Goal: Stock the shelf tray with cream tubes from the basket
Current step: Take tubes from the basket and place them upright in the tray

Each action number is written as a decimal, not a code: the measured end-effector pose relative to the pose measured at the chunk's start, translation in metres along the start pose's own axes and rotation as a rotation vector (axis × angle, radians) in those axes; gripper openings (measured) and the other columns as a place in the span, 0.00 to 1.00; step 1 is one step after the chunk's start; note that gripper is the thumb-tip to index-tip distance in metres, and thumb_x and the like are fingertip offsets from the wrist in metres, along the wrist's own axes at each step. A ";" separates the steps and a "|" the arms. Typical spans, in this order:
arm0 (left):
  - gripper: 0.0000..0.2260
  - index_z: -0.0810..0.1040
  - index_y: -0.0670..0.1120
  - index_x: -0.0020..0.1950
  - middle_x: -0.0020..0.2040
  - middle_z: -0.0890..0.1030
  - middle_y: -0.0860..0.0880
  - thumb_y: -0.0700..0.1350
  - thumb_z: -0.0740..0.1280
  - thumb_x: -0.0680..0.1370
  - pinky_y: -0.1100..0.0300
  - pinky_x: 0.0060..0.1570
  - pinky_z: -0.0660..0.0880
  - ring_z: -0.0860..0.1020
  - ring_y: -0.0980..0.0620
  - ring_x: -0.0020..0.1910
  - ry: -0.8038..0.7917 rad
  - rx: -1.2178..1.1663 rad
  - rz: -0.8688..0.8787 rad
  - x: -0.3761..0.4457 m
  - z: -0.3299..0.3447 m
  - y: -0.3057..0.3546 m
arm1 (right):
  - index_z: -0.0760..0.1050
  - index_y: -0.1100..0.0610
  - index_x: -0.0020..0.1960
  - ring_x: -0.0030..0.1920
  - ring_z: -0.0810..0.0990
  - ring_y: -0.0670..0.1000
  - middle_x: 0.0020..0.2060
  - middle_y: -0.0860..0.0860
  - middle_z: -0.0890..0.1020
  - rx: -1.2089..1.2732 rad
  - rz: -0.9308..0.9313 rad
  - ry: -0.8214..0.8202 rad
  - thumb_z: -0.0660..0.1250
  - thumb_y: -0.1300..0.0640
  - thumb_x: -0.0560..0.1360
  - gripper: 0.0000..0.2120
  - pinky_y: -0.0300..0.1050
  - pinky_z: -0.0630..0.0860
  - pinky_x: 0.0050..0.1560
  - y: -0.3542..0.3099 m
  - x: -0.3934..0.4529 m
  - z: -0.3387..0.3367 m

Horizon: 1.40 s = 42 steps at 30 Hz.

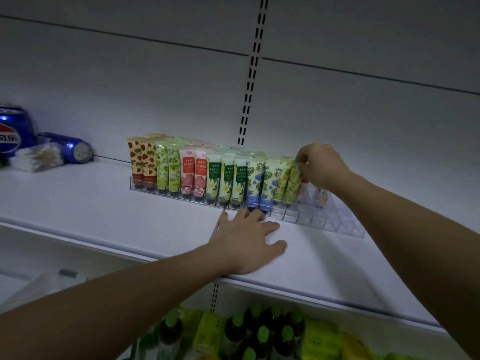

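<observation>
A clear plastic shelf tray (324, 219) with small compartments stands on the white shelf (104, 211). Its left and middle slots hold rows of cream tubes (197, 172) standing cap down: strawberry, green, pink, white-green, blue-flower and yellow-flower prints. My right hand (319, 165) pinches the top of a yellow-flower tube (293, 183) at the right end of the filled rows. My left hand (249, 240) rests flat on the shelf, fingers spread, just in front of the tray. The tray's right compartments are mostly bare. No basket is in view.
Blue cola cans (15, 131) and a pack of cotton swabs (39, 157) sit at the shelf's far left. A slotted upright (249, 87) runs up the back wall. Below the shelf are green-capped bottles (259, 331) and yellow-green packs (322, 339).
</observation>
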<state>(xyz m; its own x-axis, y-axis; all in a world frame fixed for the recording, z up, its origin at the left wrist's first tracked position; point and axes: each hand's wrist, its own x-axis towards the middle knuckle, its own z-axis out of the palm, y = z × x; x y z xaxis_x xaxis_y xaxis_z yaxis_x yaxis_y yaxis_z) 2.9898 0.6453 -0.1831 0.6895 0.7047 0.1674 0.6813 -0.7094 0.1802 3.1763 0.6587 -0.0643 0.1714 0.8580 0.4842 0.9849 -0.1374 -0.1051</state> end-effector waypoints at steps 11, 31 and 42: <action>0.28 0.66 0.59 0.72 0.73 0.65 0.50 0.68 0.48 0.75 0.36 0.68 0.55 0.62 0.47 0.71 0.019 0.073 -0.093 -0.008 -0.008 0.008 | 0.76 0.56 0.60 0.52 0.77 0.56 0.57 0.57 0.80 0.017 0.046 -0.181 0.60 0.53 0.79 0.13 0.46 0.74 0.51 -0.022 -0.052 -0.045; 0.15 0.77 0.51 0.56 0.51 0.78 0.50 0.54 0.59 0.75 0.50 0.52 0.71 0.73 0.47 0.53 0.462 -0.137 -0.091 -0.204 0.026 0.005 | 0.78 0.56 0.49 0.38 0.83 0.51 0.40 0.51 0.83 0.317 -0.021 -0.570 0.61 0.51 0.80 0.11 0.43 0.77 0.34 -0.099 -0.233 -0.029; 0.02 0.79 0.51 0.46 0.47 0.84 0.45 0.46 0.68 0.75 0.60 0.46 0.75 0.81 0.48 0.45 -0.254 -0.543 -0.637 -0.250 0.246 -0.032 | 0.77 0.68 0.55 0.37 0.78 0.55 0.48 0.63 0.83 0.519 0.301 -1.049 0.60 0.55 0.80 0.16 0.41 0.72 0.31 -0.089 -0.355 0.196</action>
<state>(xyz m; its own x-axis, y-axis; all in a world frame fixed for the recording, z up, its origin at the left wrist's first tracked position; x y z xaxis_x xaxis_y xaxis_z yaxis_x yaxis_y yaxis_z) 2.8562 0.4899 -0.4693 0.2950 0.8961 -0.3316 0.7892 -0.0328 0.6133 3.0230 0.4632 -0.3969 0.0525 0.8435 -0.5346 0.7408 -0.3919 -0.5456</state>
